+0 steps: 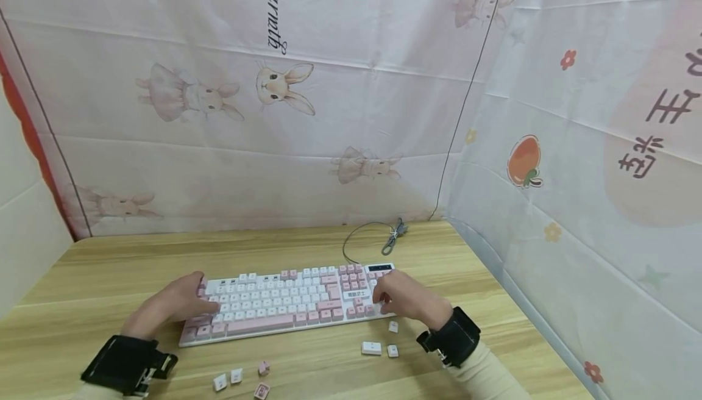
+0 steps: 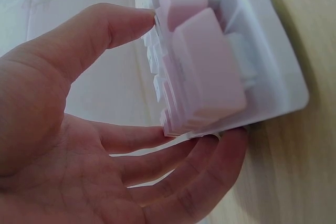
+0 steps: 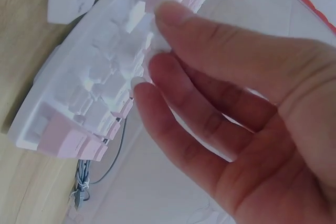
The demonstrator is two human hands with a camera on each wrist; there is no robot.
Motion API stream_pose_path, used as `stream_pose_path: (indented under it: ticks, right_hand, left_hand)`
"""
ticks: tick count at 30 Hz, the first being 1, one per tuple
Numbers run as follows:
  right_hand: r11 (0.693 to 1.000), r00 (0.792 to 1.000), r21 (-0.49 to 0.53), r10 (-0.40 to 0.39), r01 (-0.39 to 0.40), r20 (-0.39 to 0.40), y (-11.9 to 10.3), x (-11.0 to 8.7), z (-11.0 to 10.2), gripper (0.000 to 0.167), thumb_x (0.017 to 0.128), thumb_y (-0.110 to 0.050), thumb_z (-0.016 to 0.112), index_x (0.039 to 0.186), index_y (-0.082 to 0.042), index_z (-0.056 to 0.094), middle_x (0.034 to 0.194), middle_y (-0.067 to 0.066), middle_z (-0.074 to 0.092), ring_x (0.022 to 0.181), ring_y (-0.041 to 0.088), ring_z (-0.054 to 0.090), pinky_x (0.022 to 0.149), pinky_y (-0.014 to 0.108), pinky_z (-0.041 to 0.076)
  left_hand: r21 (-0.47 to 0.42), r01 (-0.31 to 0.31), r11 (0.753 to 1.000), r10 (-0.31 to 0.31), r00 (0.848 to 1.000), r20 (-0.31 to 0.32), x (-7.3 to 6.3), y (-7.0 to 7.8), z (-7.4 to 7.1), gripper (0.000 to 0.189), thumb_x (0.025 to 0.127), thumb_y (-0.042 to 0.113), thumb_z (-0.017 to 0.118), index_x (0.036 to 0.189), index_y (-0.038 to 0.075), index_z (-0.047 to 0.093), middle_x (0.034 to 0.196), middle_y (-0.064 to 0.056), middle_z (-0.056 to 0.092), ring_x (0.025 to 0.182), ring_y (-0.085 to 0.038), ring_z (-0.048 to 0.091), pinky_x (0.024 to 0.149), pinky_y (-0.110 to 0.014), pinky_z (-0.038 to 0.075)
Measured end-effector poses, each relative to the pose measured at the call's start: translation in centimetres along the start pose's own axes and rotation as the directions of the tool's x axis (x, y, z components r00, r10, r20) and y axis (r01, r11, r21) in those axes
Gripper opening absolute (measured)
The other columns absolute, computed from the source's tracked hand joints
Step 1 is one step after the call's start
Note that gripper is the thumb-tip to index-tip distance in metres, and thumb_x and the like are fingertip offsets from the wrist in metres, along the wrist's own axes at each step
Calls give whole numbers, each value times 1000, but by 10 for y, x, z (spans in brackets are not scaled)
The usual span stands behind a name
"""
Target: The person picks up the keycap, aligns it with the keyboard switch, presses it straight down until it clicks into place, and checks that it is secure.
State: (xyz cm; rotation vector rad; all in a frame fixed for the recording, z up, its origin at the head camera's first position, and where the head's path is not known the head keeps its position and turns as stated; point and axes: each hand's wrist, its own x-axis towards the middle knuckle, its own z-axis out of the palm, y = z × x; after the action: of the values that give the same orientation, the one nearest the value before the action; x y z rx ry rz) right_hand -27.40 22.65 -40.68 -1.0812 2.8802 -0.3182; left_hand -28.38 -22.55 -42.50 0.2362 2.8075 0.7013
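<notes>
A white and pink keyboard [image 1: 285, 324] lies on the wooden table, slightly turned. My left hand [image 1: 174, 302] grips its left end, thumb over the top keys and fingers along the side edge, as the left wrist view shows close up beside pink keycaps [image 2: 207, 66]. My right hand [image 1: 408, 296] is over the number pad at the right end. Between its thumb and index finger it pinches a small white keycap [image 3: 158, 39], partly hidden by the fingertips. Around it, several number pad spots show bare switches [image 3: 100, 69] without caps. A pink keycap [image 3: 63, 137] remains at that corner.
Loose white keycaps lie before the keyboard's right end, including a wide one [image 1: 371, 348] and a small one [image 1: 393, 327]. Further left are white [image 1: 220, 382] and pink keycaps [image 1: 261, 391]. A bundled grey cable [image 1: 390, 244] lies behind. Printed curtains [image 1: 307, 192] surround the table.
</notes>
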Motion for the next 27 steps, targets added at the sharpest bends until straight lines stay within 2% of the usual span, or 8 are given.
stream_pose_path:
  ticks: [11, 18, 27]
  right_hand:
    - [999, 996, -32, 14, -17, -91, 6, -3, -3, 16, 81, 4, 81, 95, -3, 81, 90, 8, 78, 74, 10, 68, 68, 20, 57]
    - [996, 990, -37, 73, -77, -117, 11, -3, -1, 17, 81, 4, 81, 97, -4, 81, 92, 7, 78, 76, 11, 69, 71, 23, 59]
    - [995, 988, -65, 62, -72, -140, 14, -4, 0, 18, 82, 5, 80, 97, -4, 81, 93, 7, 79, 85, 17, 73, 77, 29, 62]
  left_hand:
    - [-6, -7, 1000, 7, 1000, -1, 0, 0, 0, 99, 89, 35, 77, 144, -29, 25, 146, -51, 34, 134, -66, 37, 111, -71, 38]
    - [0, -9, 1000, 9, 1000, -7, 0, 0, 0, 98, 89, 35, 77, 143, -29, 26, 144, -51, 35, 133, -66, 39, 110, -70, 40]
    - [-1, 0, 1000, 0, 1000, -1, 0, 1, 0, 97, 90, 35, 77, 143, -28, 27, 144, -51, 36, 133, -65, 40, 110, -70, 40]
